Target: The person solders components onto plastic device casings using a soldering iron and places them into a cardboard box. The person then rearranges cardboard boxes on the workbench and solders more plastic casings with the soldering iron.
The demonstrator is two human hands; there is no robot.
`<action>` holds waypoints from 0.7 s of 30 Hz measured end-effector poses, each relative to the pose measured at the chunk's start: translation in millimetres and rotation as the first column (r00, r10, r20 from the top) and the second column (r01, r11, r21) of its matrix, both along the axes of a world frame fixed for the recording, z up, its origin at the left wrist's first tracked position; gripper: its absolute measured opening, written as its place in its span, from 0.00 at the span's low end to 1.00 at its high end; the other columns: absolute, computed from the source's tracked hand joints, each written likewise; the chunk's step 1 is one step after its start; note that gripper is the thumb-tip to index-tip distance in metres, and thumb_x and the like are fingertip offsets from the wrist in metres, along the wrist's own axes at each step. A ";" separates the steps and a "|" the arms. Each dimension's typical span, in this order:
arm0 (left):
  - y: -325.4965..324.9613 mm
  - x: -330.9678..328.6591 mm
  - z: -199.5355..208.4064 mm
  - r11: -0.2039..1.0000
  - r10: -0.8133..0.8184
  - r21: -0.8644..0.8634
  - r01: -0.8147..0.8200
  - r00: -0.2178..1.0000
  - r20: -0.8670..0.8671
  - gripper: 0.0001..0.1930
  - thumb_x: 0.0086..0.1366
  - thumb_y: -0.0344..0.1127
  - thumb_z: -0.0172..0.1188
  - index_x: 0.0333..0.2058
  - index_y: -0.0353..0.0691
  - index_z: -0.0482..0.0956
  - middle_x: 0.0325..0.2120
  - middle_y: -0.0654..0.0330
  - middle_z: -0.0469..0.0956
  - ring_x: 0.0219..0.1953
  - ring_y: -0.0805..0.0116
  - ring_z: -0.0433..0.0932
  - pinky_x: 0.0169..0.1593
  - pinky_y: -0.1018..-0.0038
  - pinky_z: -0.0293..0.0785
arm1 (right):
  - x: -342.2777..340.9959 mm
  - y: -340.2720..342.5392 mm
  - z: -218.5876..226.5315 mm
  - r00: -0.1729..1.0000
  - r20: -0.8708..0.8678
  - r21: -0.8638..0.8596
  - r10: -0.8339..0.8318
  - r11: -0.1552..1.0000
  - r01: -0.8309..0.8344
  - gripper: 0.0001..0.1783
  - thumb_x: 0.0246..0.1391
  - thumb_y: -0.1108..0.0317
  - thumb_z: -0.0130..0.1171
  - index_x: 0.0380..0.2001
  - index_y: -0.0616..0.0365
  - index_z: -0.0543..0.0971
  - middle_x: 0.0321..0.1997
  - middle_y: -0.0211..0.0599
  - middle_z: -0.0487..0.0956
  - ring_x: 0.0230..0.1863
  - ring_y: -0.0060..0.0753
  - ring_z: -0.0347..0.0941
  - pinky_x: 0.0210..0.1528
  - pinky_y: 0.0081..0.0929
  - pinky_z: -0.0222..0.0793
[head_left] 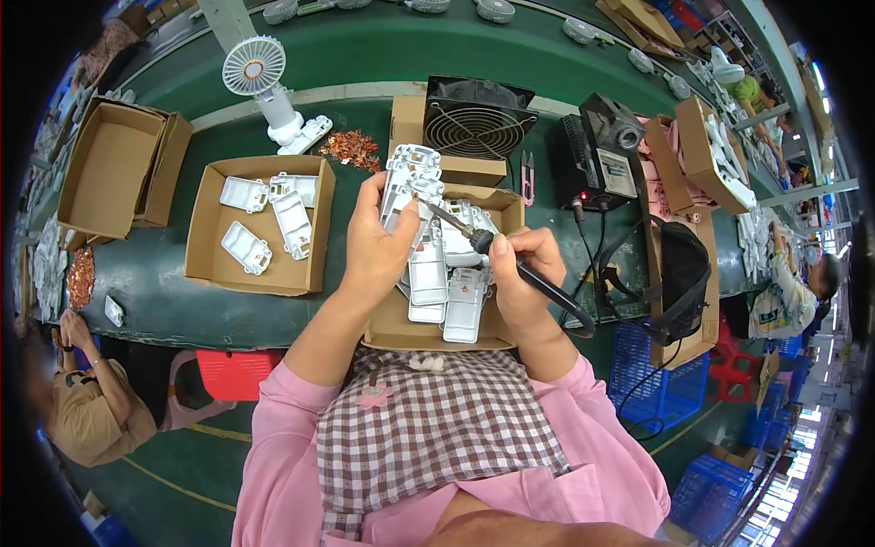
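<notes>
My left hand (375, 246) grips a white plastic casing (415, 170), thumb across its lower part, and tilts it up over a cardboard box. A soldering iron (538, 278) is in my right hand (527, 260), its fingers closed round the black handle. The metal tip points up and left, close to the casing near my left thumb; whether they touch I cannot tell. Below both hands the cardboard box (396, 339) holds several more white casings (466, 305). Another open box (317, 239) on the left has several similar casings (246, 247) lying apart.
Behind the boxes stand a white handheld fan (254, 67), a pile of coppery pieces (350, 149) and a black square fan (480, 128). To the right are pink-handled snips (528, 178), a black soldering station (597, 169) with cables, and a black bag (685, 264). A co-worker (96, 392) sits at left.
</notes>
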State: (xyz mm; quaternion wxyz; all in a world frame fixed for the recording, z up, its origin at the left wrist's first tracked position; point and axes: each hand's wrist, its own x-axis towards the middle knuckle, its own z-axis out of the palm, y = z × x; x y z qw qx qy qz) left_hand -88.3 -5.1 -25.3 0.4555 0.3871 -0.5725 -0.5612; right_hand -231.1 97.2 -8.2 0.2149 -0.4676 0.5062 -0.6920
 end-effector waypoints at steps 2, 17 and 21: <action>-0.1 -0.8 0.9 1.000 -0.001 -0.002 0.001 1.000 -0.003 0.17 0.61 0.31 0.56 0.47 0.33 0.67 0.37 0.57 0.74 0.38 0.72 0.73 0.41 0.75 0.72 | -0.6 -0.6 -1.1 1.000 -0.001 0.004 -0.010 1.000 0.010 0.09 0.53 0.76 0.60 0.27 0.61 0.68 0.21 0.30 0.73 0.21 0.13 0.62 0.23 0.14 0.58; 0.0 -0.5 4.2 0.999 -0.017 0.048 0.018 1.000 -0.018 0.17 0.61 0.30 0.55 0.47 0.33 0.66 0.37 0.57 0.74 0.36 0.74 0.73 0.36 0.77 0.73 | -1.9 -2.5 -1.8 1.000 -0.007 0.025 -0.002 1.000 0.003 0.09 0.53 0.76 0.59 0.26 0.61 0.68 0.20 0.28 0.71 0.20 0.12 0.60 0.22 0.15 0.56; -2.0 0.7 -0.8 0.999 -0.020 0.031 0.021 1.000 -0.016 0.17 0.60 0.30 0.56 0.47 0.33 0.66 0.38 0.57 0.74 0.37 0.73 0.73 0.38 0.76 0.73 | -0.2 -1.2 2.0 0.999 0.049 0.006 -0.001 1.000 0.000 0.09 0.53 0.76 0.59 0.26 0.61 0.68 0.20 0.28 0.71 0.20 0.12 0.60 0.21 0.14 0.55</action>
